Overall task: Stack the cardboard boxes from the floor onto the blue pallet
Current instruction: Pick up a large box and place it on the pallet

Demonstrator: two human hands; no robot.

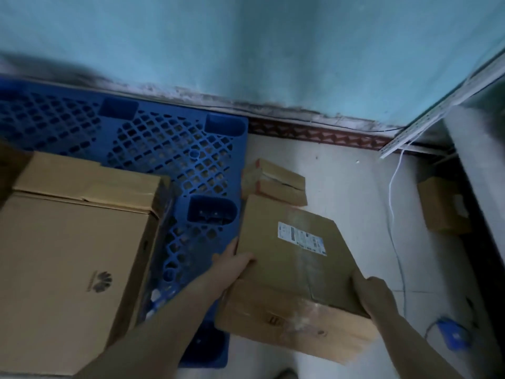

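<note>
I hold a taped cardboard box (292, 272) with a white shipping label between both hands, just right of the blue pallet (175, 149). My left hand (232, 265) grips its left edge and my right hand (373, 294) grips its right near corner. A large box with a printed logo (68, 272) sits on the pallet's near left part, with another flat box (84, 179) behind it. A small box (276, 181) lies on the floor past the held one.
A teal wall runs along the back. White tiled floor (355, 187) lies to the right, crossed by a white cable (393, 192). Another small box (442, 209) sits by a metal shelf upright (426, 119) at the right. A blue object (451, 333) lies near my right arm.
</note>
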